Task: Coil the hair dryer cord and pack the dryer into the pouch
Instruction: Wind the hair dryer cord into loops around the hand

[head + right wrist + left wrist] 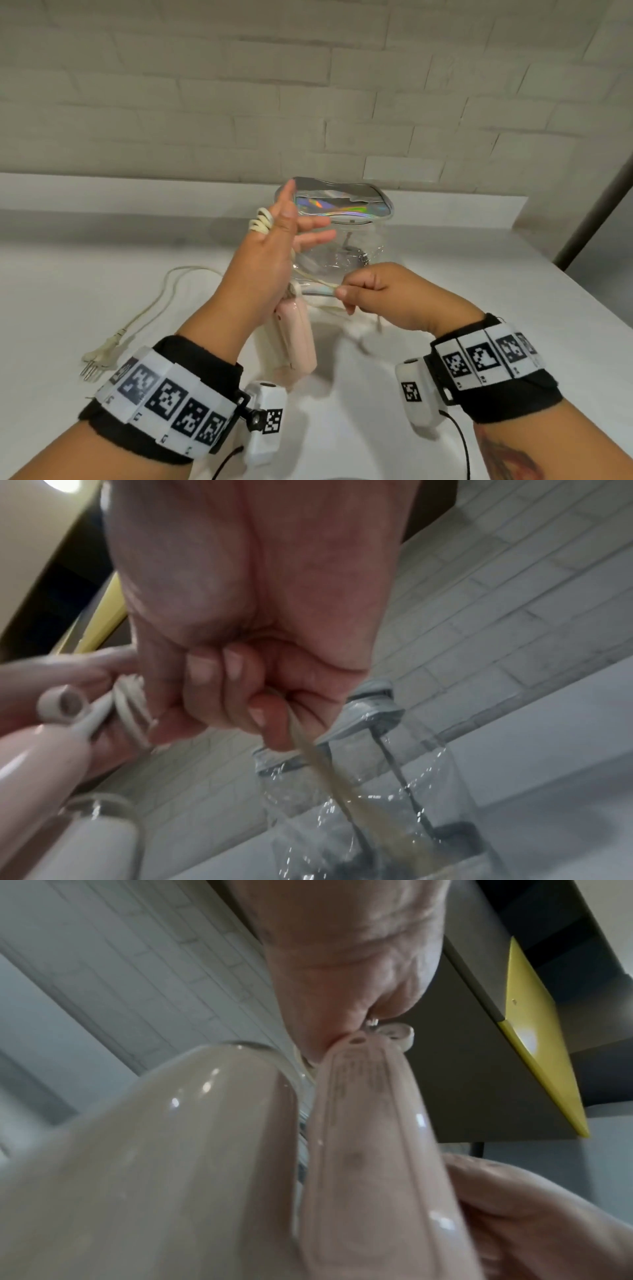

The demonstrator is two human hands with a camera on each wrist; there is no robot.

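My left hand (pixel 284 246) is raised with straight, spread fingers, and several loops of the cream cord (pixel 262 219) are wound round it from thumb to palm heel. The folded pink hair dryer (pixel 296 335) sits just under that palm; its handle (pixel 363 1150) and body (pixel 171 1150) fill the left wrist view. Whether it hangs or stands on the table I cannot tell. To the right, my right hand (pixel 373 294) pinches the cord (pixel 308 750) in curled fingers. The clear pouch (pixel 346 240) with a holographic top stands behind both hands.
The loose cord runs left over the white table (pixel 479 342) to the plug (pixel 99 356) near my left wrist. A white brick wall (pixel 308 85) closes the back. The table's right edge runs diagonally at the far right.
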